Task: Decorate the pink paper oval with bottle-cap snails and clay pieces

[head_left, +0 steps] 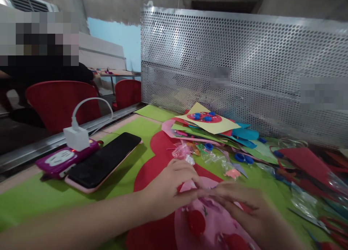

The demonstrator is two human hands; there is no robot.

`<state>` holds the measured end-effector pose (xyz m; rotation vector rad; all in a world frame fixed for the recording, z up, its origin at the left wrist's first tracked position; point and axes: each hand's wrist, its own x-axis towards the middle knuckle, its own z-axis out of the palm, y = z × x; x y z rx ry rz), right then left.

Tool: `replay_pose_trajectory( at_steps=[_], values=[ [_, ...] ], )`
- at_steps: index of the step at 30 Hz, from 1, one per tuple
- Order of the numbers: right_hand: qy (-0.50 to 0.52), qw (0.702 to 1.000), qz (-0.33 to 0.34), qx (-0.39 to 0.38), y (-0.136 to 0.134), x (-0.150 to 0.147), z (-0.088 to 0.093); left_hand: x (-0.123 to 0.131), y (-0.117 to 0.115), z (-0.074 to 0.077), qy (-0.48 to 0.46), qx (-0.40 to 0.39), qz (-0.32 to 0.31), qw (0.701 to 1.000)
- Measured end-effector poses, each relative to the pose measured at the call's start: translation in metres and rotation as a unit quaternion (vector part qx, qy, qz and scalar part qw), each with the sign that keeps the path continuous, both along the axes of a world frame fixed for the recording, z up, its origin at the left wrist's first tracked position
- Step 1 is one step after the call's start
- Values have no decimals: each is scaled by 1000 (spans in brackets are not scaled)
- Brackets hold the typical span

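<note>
A pink paper cutout [186,230] lies on a larger red paper shape [152,177], with a round red cap [196,222] and a second red cap [236,241] on it. My left hand [175,186] bends over the cutout's upper part, fingers curled and thumb stretched rightward. From the right, my right hand [241,203] meets it, fingers drawn together. Both sets of fingertips come close over a small purplish patch. Whatever is between them is blurred and hidden.
A black-screened phone [104,159] lies left, beside a purple power strip [69,157] with a white charger [76,137]. Paper sheets [208,119] pile up behind my hands. Scissors [326,224] lie at right. A perforated metal panel [231,54] closes the back. A person sits far left.
</note>
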<state>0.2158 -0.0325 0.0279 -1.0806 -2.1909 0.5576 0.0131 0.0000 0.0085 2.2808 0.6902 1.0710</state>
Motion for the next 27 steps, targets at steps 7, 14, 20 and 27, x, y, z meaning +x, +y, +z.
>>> replay_pose_trajectory(
  at_steps=[7, 14, 20, 27],
  values=[
    [21, 997, -63, 31, 1, 4, -3, -2, 1, 5, -35, 23, -6, 999],
    [-10, 999, -27, 43, -1, 1, 6, -1, 2, 5, -65, -18, 7, 998],
    [-42, 996, -26, 72, -6, 0, 9, 0, 0, 6, -47, 8, 0, 999],
    [-86, 985, -1, 148, -14, -1, 0, 0, -1, 1, -42, 10, -41, 998]
  ],
)
